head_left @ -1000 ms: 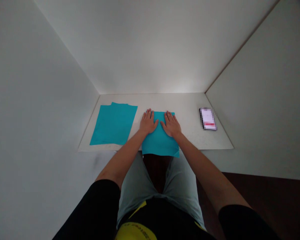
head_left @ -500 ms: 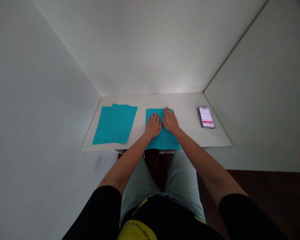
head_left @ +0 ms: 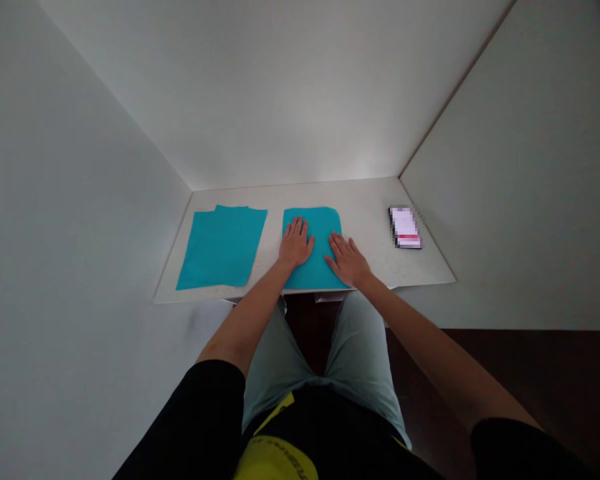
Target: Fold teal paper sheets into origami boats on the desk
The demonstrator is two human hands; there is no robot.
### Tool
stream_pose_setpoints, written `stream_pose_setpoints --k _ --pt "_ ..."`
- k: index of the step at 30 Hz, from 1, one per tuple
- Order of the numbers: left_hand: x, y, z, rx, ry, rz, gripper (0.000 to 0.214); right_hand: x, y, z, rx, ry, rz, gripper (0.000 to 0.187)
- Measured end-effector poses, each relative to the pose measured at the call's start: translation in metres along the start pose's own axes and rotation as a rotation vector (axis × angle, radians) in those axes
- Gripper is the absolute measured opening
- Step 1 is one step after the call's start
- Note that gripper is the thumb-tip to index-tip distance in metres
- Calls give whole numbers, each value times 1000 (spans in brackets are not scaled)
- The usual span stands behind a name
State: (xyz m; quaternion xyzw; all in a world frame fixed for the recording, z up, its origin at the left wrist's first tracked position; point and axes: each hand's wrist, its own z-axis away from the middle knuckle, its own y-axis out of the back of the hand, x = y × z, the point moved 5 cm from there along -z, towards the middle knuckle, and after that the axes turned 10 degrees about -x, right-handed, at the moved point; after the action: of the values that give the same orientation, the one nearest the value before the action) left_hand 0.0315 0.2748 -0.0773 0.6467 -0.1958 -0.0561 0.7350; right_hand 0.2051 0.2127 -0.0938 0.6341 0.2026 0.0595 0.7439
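A teal sheet of paper (head_left: 319,227) lies on the white desk (head_left: 370,207) right in front of me. My left hand (head_left: 295,243) rests flat on its left half with fingers stretched out. My right hand (head_left: 349,260) lies flat on its lower right part, fingers spread. Neither hand holds anything. The sheet's near edge sits at the desk's front edge.
A stack of teal sheets (head_left: 221,245) lies at the left of the desk. A phone (head_left: 405,227) with a lit screen lies at the right, close to the side wall. White walls enclose the desk on three sides. My knees are under the front edge.
The teal sheet, which hung over the desk's front edge, has been pushed fully onto the desk. My right hand has slid back toward me; my left stays flat on the sheet.
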Motion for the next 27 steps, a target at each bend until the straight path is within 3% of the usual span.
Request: stream_pose_setpoints --k 6,11,16,23,27 --pt "0 -7 56 -66 -227 -71 76 1 0 4 15 -18 23 77" --pt "-9 -8 93 -58 -183 -104 84 5 0 0 -1 -8 39 79" --pt "-9 -7 95 -54 -166 -116 86 1 -1 -8 -94 -77 -14 87" --pt "-8 -9 97 -25 -180 -95 87 -53 -12 -45 -4 -46 -104 91" --pt "-8 -8 99 -16 -192 -84 93 -36 -7 -76 82 -164 -91 91"
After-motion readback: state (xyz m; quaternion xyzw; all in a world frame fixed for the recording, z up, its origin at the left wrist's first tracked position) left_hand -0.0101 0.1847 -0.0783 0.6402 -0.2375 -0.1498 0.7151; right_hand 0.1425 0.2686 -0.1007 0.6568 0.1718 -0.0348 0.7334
